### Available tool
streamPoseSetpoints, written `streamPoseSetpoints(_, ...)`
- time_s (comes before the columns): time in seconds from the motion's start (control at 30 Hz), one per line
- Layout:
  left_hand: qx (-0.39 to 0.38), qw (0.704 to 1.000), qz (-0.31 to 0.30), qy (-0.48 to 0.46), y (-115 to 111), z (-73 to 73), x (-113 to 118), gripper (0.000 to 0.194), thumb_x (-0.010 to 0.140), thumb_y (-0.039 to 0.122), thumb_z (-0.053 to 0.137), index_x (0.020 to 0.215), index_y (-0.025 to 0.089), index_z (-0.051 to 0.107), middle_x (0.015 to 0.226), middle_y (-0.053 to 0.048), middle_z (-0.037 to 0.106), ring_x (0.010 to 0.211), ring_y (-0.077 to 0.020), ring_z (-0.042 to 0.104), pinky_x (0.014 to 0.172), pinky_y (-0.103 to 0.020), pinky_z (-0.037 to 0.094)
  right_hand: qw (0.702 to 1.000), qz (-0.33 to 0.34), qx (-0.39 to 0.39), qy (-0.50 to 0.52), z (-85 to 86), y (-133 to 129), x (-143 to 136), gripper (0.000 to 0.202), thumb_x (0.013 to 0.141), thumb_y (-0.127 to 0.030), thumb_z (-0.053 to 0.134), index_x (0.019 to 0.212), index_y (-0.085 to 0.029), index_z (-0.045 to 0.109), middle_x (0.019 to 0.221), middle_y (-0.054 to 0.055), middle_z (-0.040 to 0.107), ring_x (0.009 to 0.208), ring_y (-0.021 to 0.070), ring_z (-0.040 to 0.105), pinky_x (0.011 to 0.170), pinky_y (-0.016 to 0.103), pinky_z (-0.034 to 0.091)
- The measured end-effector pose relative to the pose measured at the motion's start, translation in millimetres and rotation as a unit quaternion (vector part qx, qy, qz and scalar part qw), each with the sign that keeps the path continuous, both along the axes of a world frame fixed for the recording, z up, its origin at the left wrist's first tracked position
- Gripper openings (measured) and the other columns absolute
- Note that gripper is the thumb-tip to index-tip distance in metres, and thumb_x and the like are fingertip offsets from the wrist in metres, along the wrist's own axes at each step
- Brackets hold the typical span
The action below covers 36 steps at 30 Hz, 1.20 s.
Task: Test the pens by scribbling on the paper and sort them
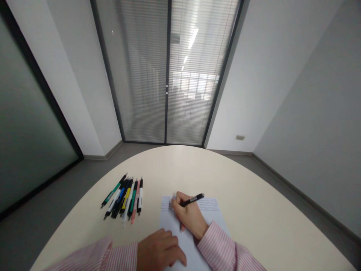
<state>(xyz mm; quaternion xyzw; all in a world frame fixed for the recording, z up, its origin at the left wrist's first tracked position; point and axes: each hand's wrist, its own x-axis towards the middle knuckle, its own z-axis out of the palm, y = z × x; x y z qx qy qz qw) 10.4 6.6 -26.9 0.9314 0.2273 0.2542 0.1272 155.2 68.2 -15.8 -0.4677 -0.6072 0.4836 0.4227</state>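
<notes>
At the near edge of the counter (pixel 180 169), the right hand (pixel 190 216) pinches a black pen (pixel 193 200) between closed fingers over a paper sheet (pixel 169 222); the left hand's (pixel 160 248) fingers rest loosely bent, gripping nothing.

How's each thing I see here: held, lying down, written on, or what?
Paper: flat, writing across its top
Black pen: held, slanted
Right grip: closed around that pen
Left grip: palm down, loosely bent
Loose pens: lying bunched together
Blinds: lowered, partly see-through
</notes>
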Motion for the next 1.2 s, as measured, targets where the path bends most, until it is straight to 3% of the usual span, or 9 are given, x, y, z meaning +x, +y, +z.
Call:
streamPoseSetpoints(0.27,0.004,1.0,0.005,-0.003,-2.6,-1.4,0.8,0.057,0.097,0.039,0.007,0.086,0.02,0.059,0.064,-0.002,0.055,0.061,-0.0164,0.046,0.062,-0.028,0.03,0.998,0.019,0.019,-0.05,-1.7,-2.0,-1.7,0.03,0.082,-0.034,0.05,0.059,-0.021,0.038,0.044,-0.01,0.038,0.026,0.004,0.039,0.024,0.013,0.016)
streamPoseSetpoints(0.5,0.01,0.999,-0.01,0.031,-0.6,1.7,-2.1,0.04,0.1,0.035,0.021,0.09,0.02,0.057,0.067,0.0,0.056,0.063,-0.0149,0.046,0.063,-0.026,0.032,0.997,0.015,0.031,-0.07,-3.2,-1.6,-0.3,0.027,0.083,-0.029,0.048,0.059,-0.021,0.036,0.046,-0.01,0.035,0.027,0.0033,0.039,0.024,0.013,0.015)
streamPoseSetpoints(0.73,0.01,1.0,0.011,-0.004,-3.2,1.0,-0.7,0.055,0.098,0.038,0.006,0.087,0.021,0.057,0.065,0.0,0.053,0.063,-0.0156,0.045,0.061,-0.027,0.03,0.996,0.01,0.036,-0.084,-1.5,-2.9,-0.5,0.025,0.082,-0.026,0.046,0.059,-0.021,0.035,0.047,-0.01,0.033,0.027,0.0034,0.039,0.024,0.013,0.015)
streamPoseSetpoints(1.2,0.022,1.0,-0.011,-0.016,0.5,5.9,-0.9,0.055,0.098,0.038,0.005,0.087,0.021,0.057,0.065,0.001,0.053,0.062,-0.0159,0.046,0.061,-0.027,0.03,0.996,0.008,0.039,-0.074,-0.1,-3.4,1.4,0.024,0.08,-0.022,0.047,0.059,-0.021,0.037,0.05,-0.01,0.032,0.028,0.003,0.039,0.023,0.013,0.014)
